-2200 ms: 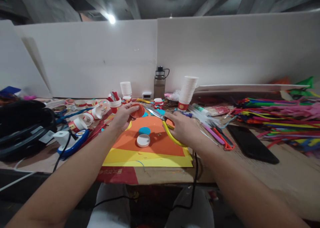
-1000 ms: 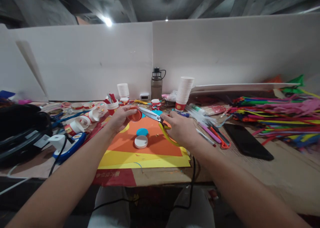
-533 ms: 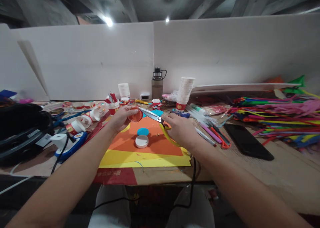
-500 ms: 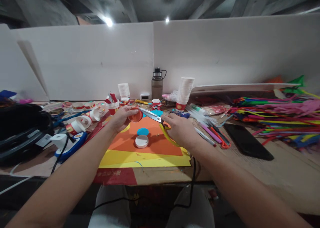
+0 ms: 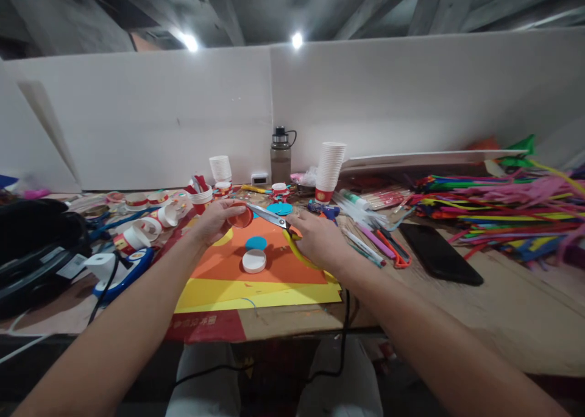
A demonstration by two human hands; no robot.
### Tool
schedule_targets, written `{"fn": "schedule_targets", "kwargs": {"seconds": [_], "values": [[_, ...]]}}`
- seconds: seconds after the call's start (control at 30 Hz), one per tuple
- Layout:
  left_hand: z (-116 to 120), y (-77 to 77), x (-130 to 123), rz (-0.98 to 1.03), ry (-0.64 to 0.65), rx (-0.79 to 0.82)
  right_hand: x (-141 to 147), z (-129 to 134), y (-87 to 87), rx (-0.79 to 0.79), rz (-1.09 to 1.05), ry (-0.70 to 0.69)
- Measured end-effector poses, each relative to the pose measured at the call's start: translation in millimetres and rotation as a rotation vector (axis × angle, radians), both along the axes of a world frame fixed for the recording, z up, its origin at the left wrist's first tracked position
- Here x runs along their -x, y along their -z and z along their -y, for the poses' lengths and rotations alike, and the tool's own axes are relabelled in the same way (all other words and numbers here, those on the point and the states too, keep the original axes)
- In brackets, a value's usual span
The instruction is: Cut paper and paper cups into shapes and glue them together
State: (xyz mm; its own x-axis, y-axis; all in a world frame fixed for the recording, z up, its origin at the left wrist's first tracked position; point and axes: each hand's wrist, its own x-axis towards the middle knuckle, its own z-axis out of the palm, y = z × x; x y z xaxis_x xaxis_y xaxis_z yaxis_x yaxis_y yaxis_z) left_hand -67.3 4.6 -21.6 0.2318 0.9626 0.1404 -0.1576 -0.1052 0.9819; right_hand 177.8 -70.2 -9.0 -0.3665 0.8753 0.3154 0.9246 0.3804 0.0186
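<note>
My left hand (image 5: 218, 220) is closed on the rim of a red round paper cup piece (image 5: 241, 216), held above the orange paper. My right hand (image 5: 315, 237) grips yellow-handled scissors (image 5: 273, 217), their blades pointing left. The blade tips are at the right edge of the red piece; whether they touch it I cannot tell. Below both hands, a white round lid-like piece (image 5: 254, 261) and a blue paper disc (image 5: 256, 242) lie on the orange paper (image 5: 219, 264). More blue discs (image 5: 280, 208) lie behind the scissors.
Yellow sheets (image 5: 205, 298) stick out under the orange paper. Paper cup stacks (image 5: 331, 167) and a bottle (image 5: 280, 155) stand at the back. Pens (image 5: 377, 240), a black phone (image 5: 439, 253) and colourful pipe cleaners (image 5: 493, 206) lie right. Cut cups (image 5: 132, 239) and a blue-white power strip (image 5: 132, 274) lie left.
The view has shifted slightly, so most things sit a little further left. Both hands keep their hold on the red cup piece and the scissors, with little movement between them.
</note>
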Motion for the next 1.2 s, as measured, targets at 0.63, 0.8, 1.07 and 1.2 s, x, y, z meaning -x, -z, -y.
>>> {"fn": "schedule_targets", "kwargs": {"seconds": [0.63,0.8,1.07,1.2], "values": [[-1.9,9.2,-6.9,0.171,-0.008,0.078,-11.0,-22.3,15.3,0.136,-0.387,-0.089],[5.9,4.9,-12.6,0.091,-0.041,-0.025,-13.6,-25.2,16.1,0.143,-0.373,-0.041],[6.4,13.7,-20.1,0.018,-0.042,0.013,-11.2,-24.1,19.9,0.214,-0.101,0.240],[1.7,23.9,-15.5,-0.013,-0.105,0.082,-12.9,-27.8,23.6,0.189,-0.061,0.230]]}}
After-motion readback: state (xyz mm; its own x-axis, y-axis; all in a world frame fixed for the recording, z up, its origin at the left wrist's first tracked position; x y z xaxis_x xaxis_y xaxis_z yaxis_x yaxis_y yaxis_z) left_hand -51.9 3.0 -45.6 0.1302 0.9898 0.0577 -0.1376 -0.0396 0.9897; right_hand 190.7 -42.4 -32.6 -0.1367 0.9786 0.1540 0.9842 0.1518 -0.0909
